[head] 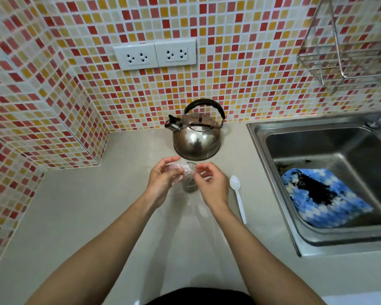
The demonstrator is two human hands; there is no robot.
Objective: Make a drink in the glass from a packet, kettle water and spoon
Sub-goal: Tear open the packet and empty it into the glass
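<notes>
A clear glass (190,183) stands on the grey counter (86,216), with dark powder at its bottom. My left hand (163,183) holds a small clear packet (180,171) just above the glass rim. To the right of the glass, my right hand (209,183) has its fingers curled near the packet's end; whether it touches the packet I cannot tell. A white plastic spoon (238,199) lies on the counter to the right of my right hand. Behind the glass, by the wall, sits a steel kettle (196,137) with a black handle.
A steel sink (295,216) fills the right side, with a blue and white cloth (326,199) covered in dark grounds inside. A wire rack (348,51) hangs at the upper right. Two wall sockets (155,55) sit above the kettle. A tiled wall corner juts out at left.
</notes>
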